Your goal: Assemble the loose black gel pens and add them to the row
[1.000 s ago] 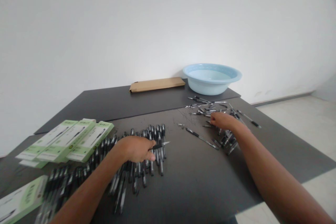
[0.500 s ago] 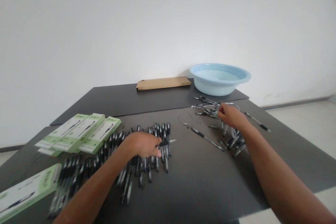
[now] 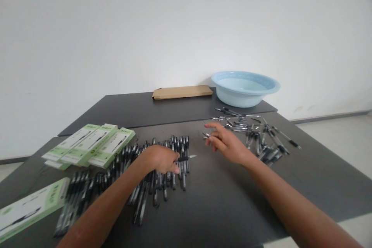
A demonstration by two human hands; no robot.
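My left hand point(image 3: 165, 159) is closed around a pen point(image 3: 184, 159) with a black grip, its pale pointed tip toward the right. Beneath that hand lies a wide row of black-and-clear pens point(image 3: 142, 205), partly covered by my forearm. My right hand point(image 3: 222, 141) hovers over the middle of the table with its index finger stretched out and its fingers apart. By its fingertips shows a small shiny piece point(image 3: 205, 135); whether the fingers touch it I cannot tell. A loose heap of pens and pen parts point(image 3: 270, 153) lies beyond the right wrist.
Green-and-white pen boxes point(image 3: 99, 143) are stacked at the left, with another box point(image 3: 31, 209) nearer the front. At the back of the dark table point(image 3: 186, 221) are a flat brown cardboard piece point(image 3: 183, 92) and a light blue basin point(image 3: 244, 99).
My right hand has left the heap and moved left, its fingers spreading; the single pen lying there is now out of sight. My left hand keeps its pen. The view has shifted slightly left.
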